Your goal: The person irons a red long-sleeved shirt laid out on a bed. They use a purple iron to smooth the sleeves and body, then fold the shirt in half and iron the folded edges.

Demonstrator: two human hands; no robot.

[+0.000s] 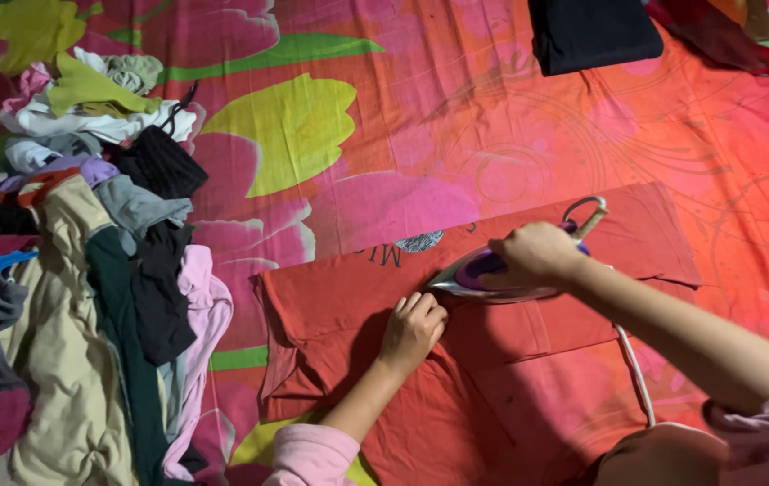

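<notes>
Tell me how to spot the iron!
Find the big flowery sheet on the floor, then the red shirt spread on it. The iron sits there under the right hand: the only shiny, purple-topped thing, unlike the soft clothes nearby.

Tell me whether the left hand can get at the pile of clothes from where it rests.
Probably yes: the left hand lies flat on the red shirt, holding nothing, and only bare floral sheet separates it from the clothes pile.

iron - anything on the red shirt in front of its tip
Yes: the left hand lies flat on the red shirt just beside the tip of the iron, which the right hand grips. Nothing else lies there.
</notes>
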